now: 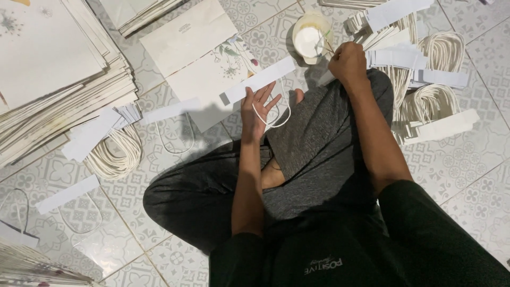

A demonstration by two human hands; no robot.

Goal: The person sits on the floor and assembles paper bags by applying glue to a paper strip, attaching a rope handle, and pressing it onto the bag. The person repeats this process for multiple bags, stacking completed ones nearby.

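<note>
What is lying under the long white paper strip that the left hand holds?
Under the white paper strip, held by the left hand, lies a flat paper bag with a flower print, on the tiled floor. The part of the print beneath the strip is covered.

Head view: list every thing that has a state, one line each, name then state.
left hand: open, palm up, under a white paper strip
cord loop: hanging off the left hand
right hand: closed on a thin stick at the cup
glue cup: open, upright
flat paper bag: lying folded on the tiled floor
</note>
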